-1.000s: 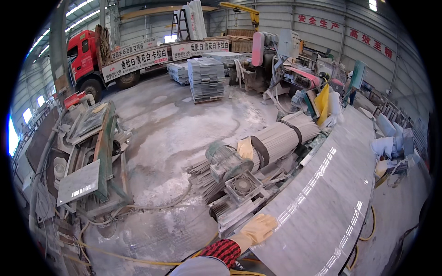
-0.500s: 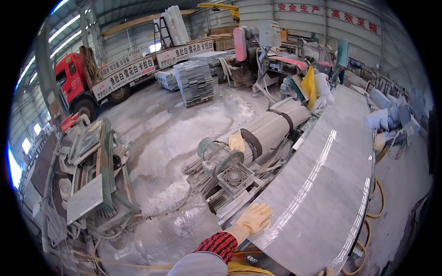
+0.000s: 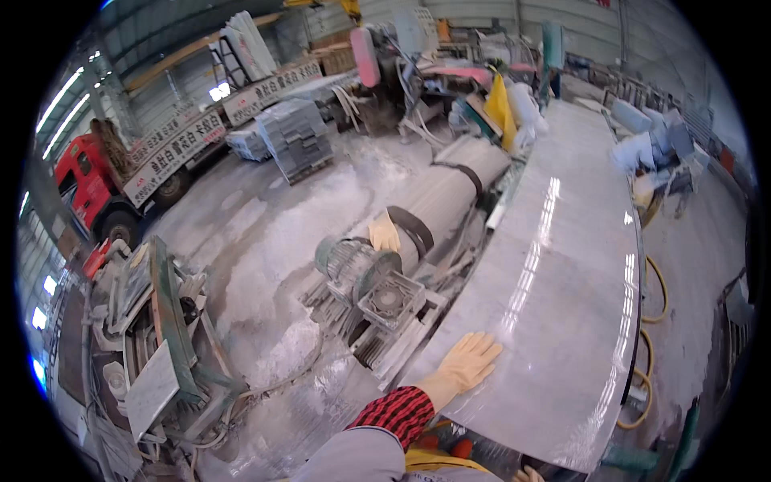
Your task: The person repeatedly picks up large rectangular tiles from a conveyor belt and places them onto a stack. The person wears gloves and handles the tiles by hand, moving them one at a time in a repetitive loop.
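Note:
My left hand [image 3: 469, 363], in a pale yellow rubber glove with a red and black checked cuff, rests flat on the near left end of a long stone slab [image 3: 554, 265]. Its fingers are spread and hold nothing. The slab is grey-white and polished, with bright light streaks across its wet-looking top. At the lower edge of the picture, below the slab's near edge, only a bit of my right hand [image 3: 528, 475] shows, gloved too. Most of its fingers are cut off, and I cannot see what it touches.
Left of the slab lie a dusty motor [image 3: 353, 269] and a strapped bundle of strips [image 3: 458, 189], a loose glove [image 3: 384, 233] on it. A worn metal frame [image 3: 173, 321] stands further left. A yellow hose [image 3: 654, 289] runs along the right. Behind are stacked stone pieces [image 3: 293, 136] and a red truck [image 3: 84, 181].
My left hand has slid a little forward and right over the slab, still flat. My right hand stays at the lower edge, further left in the picture. The view has turned.

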Action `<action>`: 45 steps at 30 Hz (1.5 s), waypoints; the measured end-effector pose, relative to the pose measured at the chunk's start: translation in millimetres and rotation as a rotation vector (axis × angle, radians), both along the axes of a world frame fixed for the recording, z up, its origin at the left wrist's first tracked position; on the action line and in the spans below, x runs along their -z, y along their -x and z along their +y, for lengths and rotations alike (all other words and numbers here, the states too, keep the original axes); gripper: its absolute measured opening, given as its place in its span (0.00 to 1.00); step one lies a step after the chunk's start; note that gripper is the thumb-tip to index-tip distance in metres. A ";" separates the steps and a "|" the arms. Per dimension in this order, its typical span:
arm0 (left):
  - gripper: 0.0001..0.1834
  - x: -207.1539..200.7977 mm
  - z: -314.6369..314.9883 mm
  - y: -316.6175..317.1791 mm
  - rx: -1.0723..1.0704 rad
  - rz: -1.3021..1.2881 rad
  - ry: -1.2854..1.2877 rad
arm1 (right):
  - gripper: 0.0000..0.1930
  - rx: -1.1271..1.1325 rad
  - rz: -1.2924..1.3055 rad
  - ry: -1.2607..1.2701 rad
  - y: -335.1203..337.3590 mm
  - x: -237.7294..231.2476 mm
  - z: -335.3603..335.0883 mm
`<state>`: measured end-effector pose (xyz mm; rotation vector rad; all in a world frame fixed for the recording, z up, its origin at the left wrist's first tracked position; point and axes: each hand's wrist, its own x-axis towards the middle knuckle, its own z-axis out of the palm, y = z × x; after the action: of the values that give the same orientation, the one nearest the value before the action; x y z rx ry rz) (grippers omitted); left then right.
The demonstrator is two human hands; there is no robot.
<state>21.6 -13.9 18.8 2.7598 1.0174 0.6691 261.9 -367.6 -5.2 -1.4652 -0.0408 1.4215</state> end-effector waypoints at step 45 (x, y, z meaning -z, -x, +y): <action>0.30 -123.1 20.0 -64.6 0.114 0.487 0.636 | 0.25 0.094 0.113 -0.254 129.4 109.5 18.2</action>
<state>86.2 6.1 141.8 2.3985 0.9210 -0.3243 132.5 -349.5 -114.7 -1.1634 -0.0775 1.3668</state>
